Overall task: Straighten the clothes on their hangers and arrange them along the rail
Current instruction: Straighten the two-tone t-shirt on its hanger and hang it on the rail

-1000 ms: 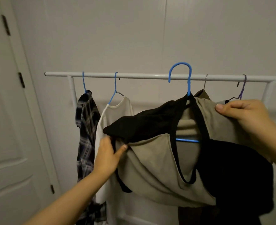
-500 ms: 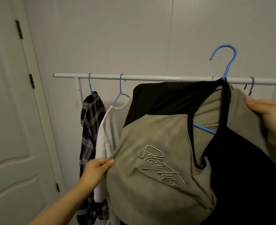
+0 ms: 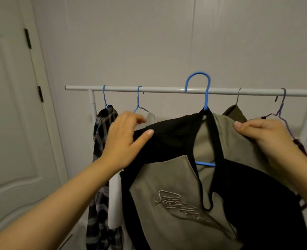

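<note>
Head view, looking forward and slightly down at a white clothes rail (image 3: 163,90) that runs left to right in front of a pale wall. Between the two hands hangs a tan and black shirt (image 3: 176,204) on a blue hanger (image 3: 205,98). The hanger's hook sits above the rail and appears to be over it, though contact cannot be confirmed. The hanger's long bar lies parallel to the rail, so the shirt spreads sideways from one hand to the other.

The left hand (image 3: 123,139) rests on the shirt's black left shoulder with the thumb laid flat and the fingers loosely curled; whether it is pinching the cloth cannot be told. The right hand (image 3: 262,136) is clenched on the tan right shoulder, gripping the fabric. Both hands are about equally near the hanger, one on each side of the hook.

Beyond the left hand hang a plaid shirt (image 3: 102,141) and a white top (image 3: 114,195), each on a thin blue hanger. Behind the right hand are an olive garment (image 3: 234,113) on a metal hanger and a purple hanger (image 3: 282,109); what that one carries is mostly hidden.

The next move likely depends on pulling both shoulders outward along the hanger so the shirt sits level. No containers are visible.
</note>
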